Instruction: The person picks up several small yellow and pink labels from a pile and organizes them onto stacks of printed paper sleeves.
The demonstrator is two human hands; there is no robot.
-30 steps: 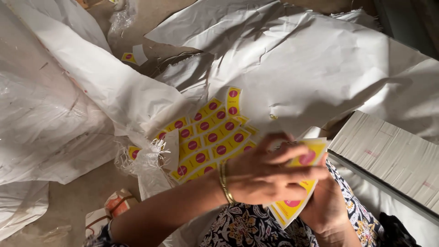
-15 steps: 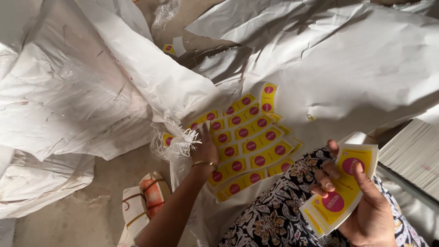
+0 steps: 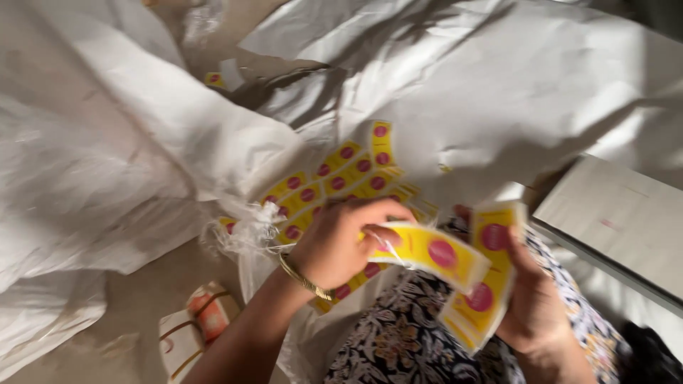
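Beside the pile [image 3: 334, 181] of yellow, pink-dotted labels, the left hand [image 3: 341, 242] is pinching one label [image 3: 427, 252] in a closed grip while the right hand [image 3: 533, 306] is clasping a stack [image 3: 484, 284].

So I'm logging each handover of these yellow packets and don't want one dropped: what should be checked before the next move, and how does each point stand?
1. Left hand grips a yellow packet: ok.
2. Right hand holds the packet stack fanned upright: ok.
3. Packet clear of the stack: cannot tell, edges blurred.
4. Packet pile resting on the white sack: ok.
5. Pile tidy: not ok, packets overlap loosely.
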